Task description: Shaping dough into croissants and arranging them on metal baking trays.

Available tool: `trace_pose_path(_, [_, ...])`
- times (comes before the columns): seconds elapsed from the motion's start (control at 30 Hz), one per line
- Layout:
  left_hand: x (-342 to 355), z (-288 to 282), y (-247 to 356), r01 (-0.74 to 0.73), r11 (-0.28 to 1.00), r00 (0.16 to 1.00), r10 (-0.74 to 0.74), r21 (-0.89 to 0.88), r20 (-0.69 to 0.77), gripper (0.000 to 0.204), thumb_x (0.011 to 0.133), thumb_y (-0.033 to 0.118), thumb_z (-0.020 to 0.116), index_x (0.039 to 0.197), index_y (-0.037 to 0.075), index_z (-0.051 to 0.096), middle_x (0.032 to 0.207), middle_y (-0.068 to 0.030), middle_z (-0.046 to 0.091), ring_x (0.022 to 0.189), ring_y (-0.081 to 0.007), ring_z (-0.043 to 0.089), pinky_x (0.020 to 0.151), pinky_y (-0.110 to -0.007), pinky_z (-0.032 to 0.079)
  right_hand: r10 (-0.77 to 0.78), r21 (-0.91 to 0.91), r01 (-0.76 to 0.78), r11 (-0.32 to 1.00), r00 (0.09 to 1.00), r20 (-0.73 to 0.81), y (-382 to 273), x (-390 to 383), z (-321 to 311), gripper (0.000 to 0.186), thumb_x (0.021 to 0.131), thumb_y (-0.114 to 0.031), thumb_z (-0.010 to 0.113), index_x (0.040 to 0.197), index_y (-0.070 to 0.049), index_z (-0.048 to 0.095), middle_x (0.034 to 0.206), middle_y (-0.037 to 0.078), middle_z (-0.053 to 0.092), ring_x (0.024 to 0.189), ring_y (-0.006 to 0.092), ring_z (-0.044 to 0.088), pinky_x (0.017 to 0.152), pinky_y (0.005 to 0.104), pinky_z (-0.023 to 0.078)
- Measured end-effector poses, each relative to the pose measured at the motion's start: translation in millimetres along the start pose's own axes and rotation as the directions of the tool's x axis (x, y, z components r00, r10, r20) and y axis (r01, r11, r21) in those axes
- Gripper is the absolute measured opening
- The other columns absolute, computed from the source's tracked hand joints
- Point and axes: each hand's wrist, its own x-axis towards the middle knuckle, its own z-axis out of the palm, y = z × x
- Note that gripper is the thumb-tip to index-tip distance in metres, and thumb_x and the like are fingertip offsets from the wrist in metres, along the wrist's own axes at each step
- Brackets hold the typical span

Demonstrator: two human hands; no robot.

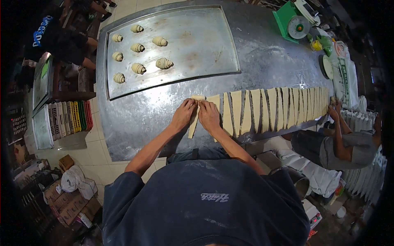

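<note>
A pale dough triangle (193, 126) lies on the metal table in front of me, its tail pointing toward my body. Its far, wide end is folded into a short roll (198, 98). My left hand (183, 115) pinches the left side of that roll, and my right hand (209, 116) grips its right side. My fingertips hide part of the dough. Just right of my right hand begins a long row of cut dough triangles (266, 108), with dark gaps between them. Several rolled croissants (138, 68) sit on the left half of a large metal tray (205, 45).
A green scale (289, 24) stands at the table's far right, with a pale round lid (327, 67) nearer. A co-worker (342, 147) handles dough at the row's right end. Stacked crates (69, 117) stand left on the floor. Another person (61, 39) is at far left.
</note>
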Motion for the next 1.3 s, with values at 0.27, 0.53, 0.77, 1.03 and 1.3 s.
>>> trace_pose_path(0.27, [-66, 9, 53, 0.580, 0.794, 0.791, -0.603, -0.182, -0.110, 0.035, 0.083, 0.006, 0.061, 0.113, -0.007, 0.048, 0.109, -0.0247, 0.050, 0.090, -0.0370, 0.057, 0.078, -0.043, 0.048, -0.020, -0.046, 0.033, 0.998, 0.965, 0.261, -31, -9, 18, 0.075, 0.094, -0.045, 0.045, 0.140, 0.011, 0.025, 0.148, 0.027, 0.024, 0.139, 0.0417, 0.019, 0.113, 0.0477, 0.018])
trace_pose_path(0.53, [-99, 7, 90, 0.662, 0.635, 0.708, -0.704, -0.398, 0.057, 0.035, 0.079, 0.015, 0.070, 0.103, -0.003, 0.053, 0.092, -0.0206, 0.055, 0.083, -0.0372, 0.055, 0.071, -0.044, 0.046, 0.092, -0.114, -0.070, 0.991, 0.975, 0.201, -21, 19, 23, 0.082, 0.093, -0.049, 0.045, 0.141, 0.013, 0.020, 0.148, 0.030, 0.020, 0.140, 0.0433, 0.015, 0.114, 0.0510, 0.012])
trace_pose_path(0.77, [-110, -14, 89, 0.763, 0.544, 0.617, -0.773, -0.350, 0.145, 0.025, 0.076, 0.016, 0.074, 0.089, 0.002, 0.058, 0.080, -0.0131, 0.058, 0.071, -0.0252, 0.057, 0.065, -0.033, 0.046, 0.030, 0.136, -0.059, 0.989, 0.979, 0.202, -34, -22, -7, 0.046, 0.087, -0.009, 0.060, 0.130, 0.001, 0.045, 0.133, 0.020, 0.047, 0.120, 0.0363, 0.047, 0.103, 0.0429, 0.037])
trace_pose_path(1.03, [-155, -42, 75, 0.643, 0.211, 0.521, -0.825, -0.736, 0.218, 0.014, 0.087, 0.011, 0.068, 0.092, 0.000, 0.060, 0.077, -0.0038, 0.063, 0.070, -0.0078, 0.056, 0.065, -0.021, 0.045, 0.018, 0.314, -0.027, 0.949, 0.999, 0.029, 23, -8, 10, 0.030, 0.084, -0.008, 0.066, 0.112, -0.003, 0.061, 0.114, 0.014, 0.062, 0.106, 0.0284, 0.060, 0.087, 0.0349, 0.050])
trace_pose_path(1.3, [-178, -47, 76, 0.619, 0.099, 0.477, -0.835, -0.779, 0.273, 0.017, 0.087, 0.011, 0.067, 0.098, -0.002, 0.063, 0.082, -0.0067, 0.066, 0.075, -0.0099, 0.060, 0.068, -0.023, 0.048, 0.169, 0.416, -0.177, 0.892, 0.984, 0.058, -21, -36, 10, 0.016, 0.083, -0.011, 0.068, 0.098, -0.004, 0.067, 0.121, 0.014, 0.057, 0.109, 0.0320, 0.058, 0.089, 0.0366, 0.049])
